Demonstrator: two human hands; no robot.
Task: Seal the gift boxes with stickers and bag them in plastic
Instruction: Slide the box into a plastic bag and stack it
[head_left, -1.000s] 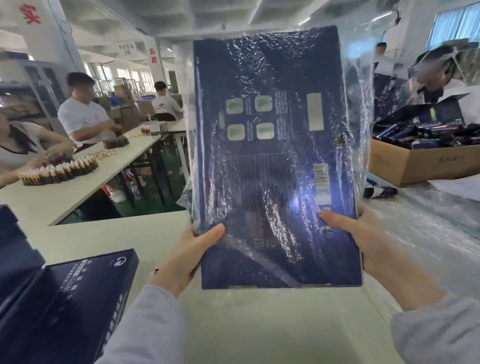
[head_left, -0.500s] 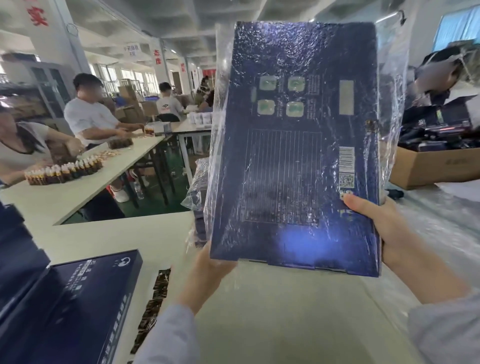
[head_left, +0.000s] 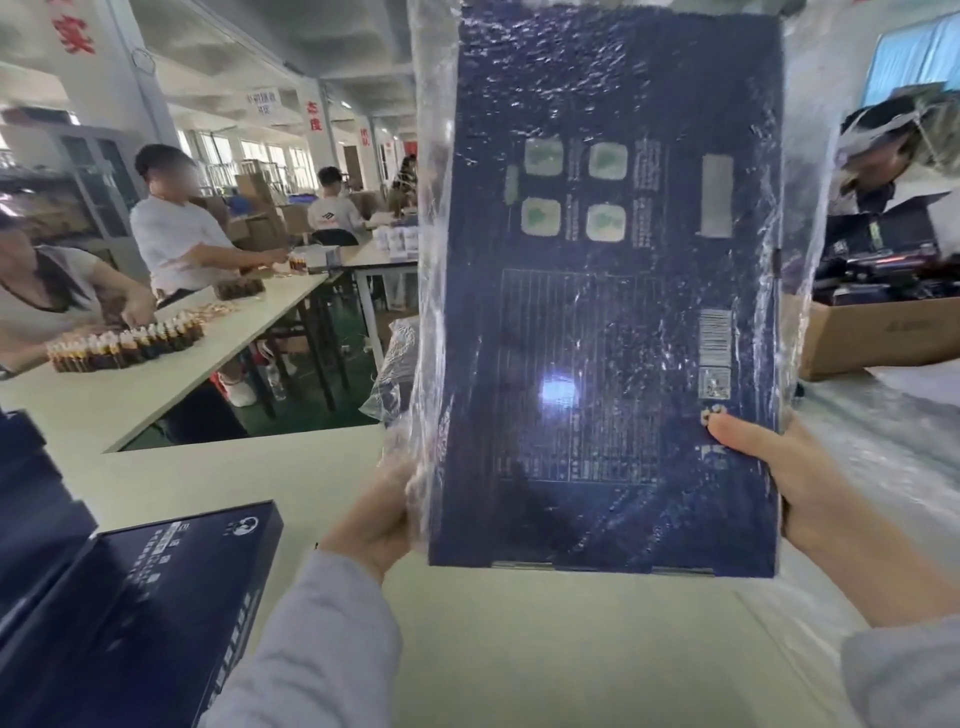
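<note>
left hand (head_left: 376, 519) and right hand (head_left: 779, 483) grip the lower edges of the box (head_left: 613, 322), held upright over the table (head_left: 519, 654) inside the bag (head_left: 428, 249); bagging seems nearly done, so next needs the loose plastic tidied.

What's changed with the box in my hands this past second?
The gift box in its plastic bag shifted right and closer. The left hand took its thumb off the front and grips the lower left edge. The right hand keeps its grip; the other box stayed.

Small bottles (head_left: 127, 343) on neighbouring table (head_left: 156, 400)
</note>
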